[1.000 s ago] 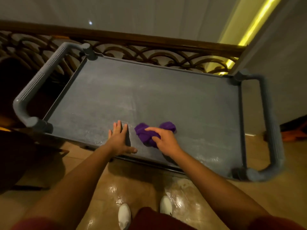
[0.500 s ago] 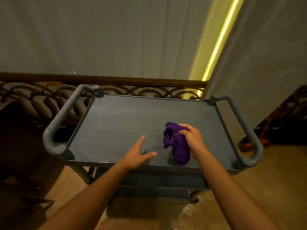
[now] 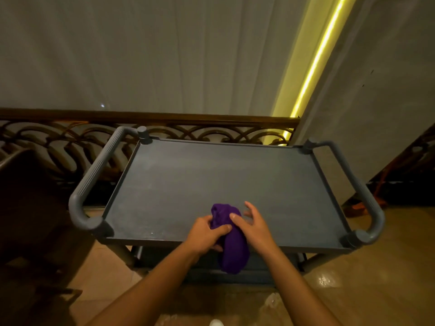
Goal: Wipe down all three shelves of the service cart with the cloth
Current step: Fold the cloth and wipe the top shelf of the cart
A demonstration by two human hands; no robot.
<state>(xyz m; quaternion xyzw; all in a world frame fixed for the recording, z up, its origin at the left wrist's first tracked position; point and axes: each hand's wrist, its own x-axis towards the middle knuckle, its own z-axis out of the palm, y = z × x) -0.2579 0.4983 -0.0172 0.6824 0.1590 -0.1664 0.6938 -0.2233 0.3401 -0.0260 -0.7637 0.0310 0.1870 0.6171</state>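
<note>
— Before the carved railing (image 3: 70, 147), what stands there?
— Grey service cart (image 3: 226, 182), top shelf bare, no readable writing or brand on it.
— And the cloth?
— Purple cloth (image 3: 233, 248) hangs bunched over the near edge, held up. Left hand (image 3: 206, 236) pinches it closed; right hand (image 3: 253, 228) touches it, fingers loosely spread.
</note>
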